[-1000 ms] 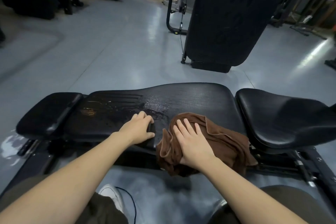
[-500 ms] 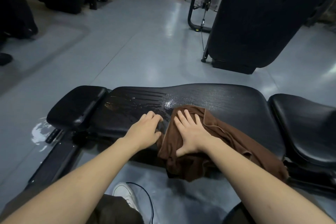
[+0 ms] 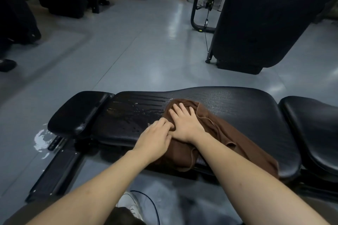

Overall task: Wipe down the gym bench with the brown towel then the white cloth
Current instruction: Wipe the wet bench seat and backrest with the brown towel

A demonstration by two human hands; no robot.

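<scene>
A black padded gym bench (image 3: 237,107) runs across the view, with wet streaks on the left half of its long pad. The brown towel (image 3: 230,137) lies spread over the pad's middle and hangs over its near edge. My right hand (image 3: 184,120) presses flat on the towel's far left end, fingers spread. My left hand (image 3: 155,139) rests beside it on the near edge of the pad, its fingertips touching the right hand and the towel's edge. No white cloth is in view.
A small head pad (image 3: 78,111) sits at the bench's left end and a seat pad (image 3: 314,126) at its right. Spilled liquid (image 3: 41,139) marks the grey floor by the bench foot. A dark machine (image 3: 256,23) stands beyond, to the right. My white shoe (image 3: 130,204) is below.
My right hand has slid the towel further onto the pad, toward the wet streaks. My left hand has closed in until it touches the right one. The camera has turned left.
</scene>
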